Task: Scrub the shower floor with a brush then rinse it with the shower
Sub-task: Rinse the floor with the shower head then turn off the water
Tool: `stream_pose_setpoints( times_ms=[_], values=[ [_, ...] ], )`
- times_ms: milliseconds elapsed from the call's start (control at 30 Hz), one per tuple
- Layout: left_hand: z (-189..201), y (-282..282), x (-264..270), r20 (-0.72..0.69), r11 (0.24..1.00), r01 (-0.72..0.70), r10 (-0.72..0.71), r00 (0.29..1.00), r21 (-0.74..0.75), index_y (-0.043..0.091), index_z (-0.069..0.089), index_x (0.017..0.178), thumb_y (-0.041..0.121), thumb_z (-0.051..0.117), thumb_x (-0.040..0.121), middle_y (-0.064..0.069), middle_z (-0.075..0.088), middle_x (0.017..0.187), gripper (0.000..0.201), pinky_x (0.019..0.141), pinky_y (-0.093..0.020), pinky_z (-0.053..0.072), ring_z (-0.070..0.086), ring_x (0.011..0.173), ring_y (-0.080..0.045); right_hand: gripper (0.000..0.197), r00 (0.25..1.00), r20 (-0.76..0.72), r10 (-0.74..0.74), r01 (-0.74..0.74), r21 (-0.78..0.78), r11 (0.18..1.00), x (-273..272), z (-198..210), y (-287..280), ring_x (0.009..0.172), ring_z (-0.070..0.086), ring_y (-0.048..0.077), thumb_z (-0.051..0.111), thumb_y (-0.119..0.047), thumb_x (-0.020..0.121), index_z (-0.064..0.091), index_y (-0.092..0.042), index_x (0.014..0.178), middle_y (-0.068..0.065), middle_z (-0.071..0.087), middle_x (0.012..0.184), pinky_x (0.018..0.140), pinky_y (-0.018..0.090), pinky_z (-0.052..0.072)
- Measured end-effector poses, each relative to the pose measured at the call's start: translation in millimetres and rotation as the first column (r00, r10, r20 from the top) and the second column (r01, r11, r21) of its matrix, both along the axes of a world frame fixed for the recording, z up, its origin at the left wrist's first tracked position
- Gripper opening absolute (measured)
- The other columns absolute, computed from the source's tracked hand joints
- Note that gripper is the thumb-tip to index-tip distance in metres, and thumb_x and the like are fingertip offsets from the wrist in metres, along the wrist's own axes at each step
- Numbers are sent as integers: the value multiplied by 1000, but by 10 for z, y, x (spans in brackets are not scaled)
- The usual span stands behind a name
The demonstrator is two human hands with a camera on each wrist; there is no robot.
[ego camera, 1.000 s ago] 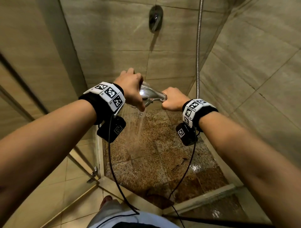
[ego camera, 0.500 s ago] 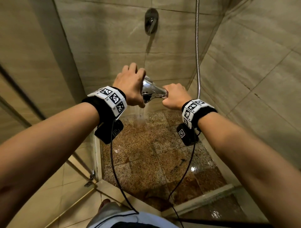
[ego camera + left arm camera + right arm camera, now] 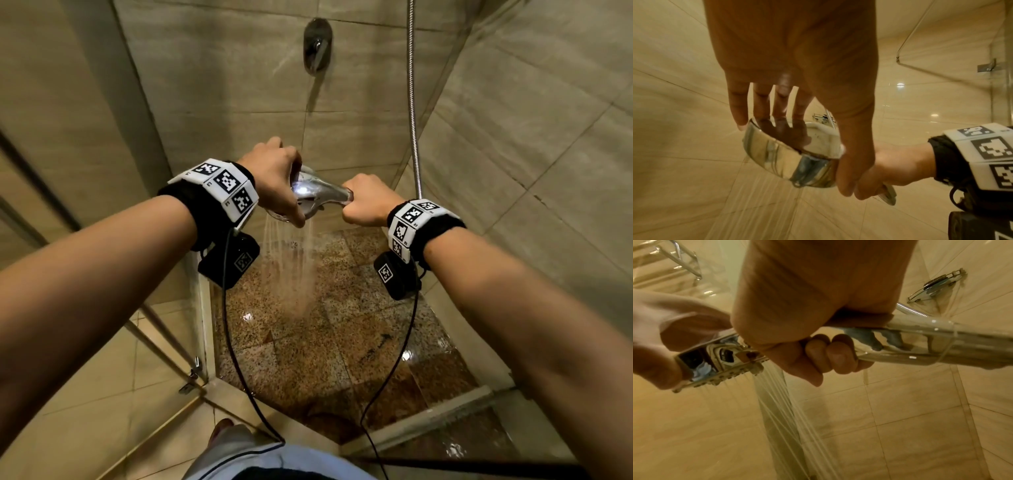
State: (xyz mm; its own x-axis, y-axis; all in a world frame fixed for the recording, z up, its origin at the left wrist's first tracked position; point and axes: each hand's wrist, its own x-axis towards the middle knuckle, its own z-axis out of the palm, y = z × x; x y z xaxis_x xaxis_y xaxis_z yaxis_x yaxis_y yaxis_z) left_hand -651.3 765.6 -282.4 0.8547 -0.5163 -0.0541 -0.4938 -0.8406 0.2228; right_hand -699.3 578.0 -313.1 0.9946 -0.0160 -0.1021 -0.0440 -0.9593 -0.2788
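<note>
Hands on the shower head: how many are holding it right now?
2. The left hand is cupped over the spraying shower head, fingers on its far rim and thumb on the near rim. The right hand grips its handle just beside.

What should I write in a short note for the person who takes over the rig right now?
Right hand grips the handle of the shower head. Left hand holds the head itself, fingers over its top.
Water is running, and the spray falls on the shower floor, which is wet.
No brush is in view, so scrubbing cannot be confirmed.
Left: probably finish rinsing the floor, shut the tap, hang the shower head back.
</note>
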Motion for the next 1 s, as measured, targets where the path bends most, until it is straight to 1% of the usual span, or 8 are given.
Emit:
stream_pose_setpoints(
  times_ms=[267,467,533,600,700,767,867,1000],
  values=[
    [45,208,32,-26,997,-48,50,998,64,25,55,114,56,84,36,1,40,103,89,83,-40,50,44,97,-19,17,998,-62,-10,18,132,991,67,-78,230,58,50,23,60,-2,67,49,-13,59,6,56,62,53,25,36],
    [31,402,65,-2,992,-72,72,997,107,23,54,121,53,86,41,-1,40,103,92,82,-38,49,44,98,-21,21,996,-84,-22,41,240,970,121,-158,485,52,50,18,63,0,67,50,-14,59,2,55,57,51,23,39],
    [28,466,70,6,989,-81,81,997,124,24,53,121,55,86,40,-1,40,103,93,83,-39,48,44,99,-22,15,997,-71,-13,29,240,970,143,-199,569,57,52,21,62,-1,69,53,-12,63,5,57,62,53,25,39],
    [33,527,72,19,986,-93,91,996,137,23,54,120,56,86,40,-2,40,104,92,84,-40,48,44,101,-24,3,999,-50,-6,18,243,970,164,-221,656,65,59,29,59,-3,71,60,-4,73,13,63,72,57,33,47],
    [37,595,83,55,986,-91,84,995,136,23,53,117,56,86,39,-2,39,104,91,85,-41,46,41,102,-24,9,1000,-5,-3,4,210,978,190,-239,740,76,65,34,59,-7,73,64,-3,80,17,68,82,65,38,53],
    [50,619,89,77,987,-89,79,994,131,21,53,114,54,86,41,-2,39,105,87,85,-41,45,39,103,-24,2,1000,14,-1,-2,198,980,201,-235,775,75,63,32,59,-9,74,61,-9,73,14,66,79,63,34,50],
    [77,634,105,116,990,-76,62,991,121,20,51,118,49,88,42,-4,38,111,89,88,-43,44,37,107,-25,16,999,45,-16,7,205,979,236,-259,800,68,58,29,56,-11,74,48,-18,62,7,60,70,60,29,44],
    [98,622,125,157,993,-51,34,987,106,19,48,123,45,90,42,-6,38,115,94,89,-45,44,36,109,-27,21,997,75,-35,17,227,974,238,-272,802,56,47,15,54,-9,75,43,-20,61,-1,51,62,49,22,33]
  ],
)
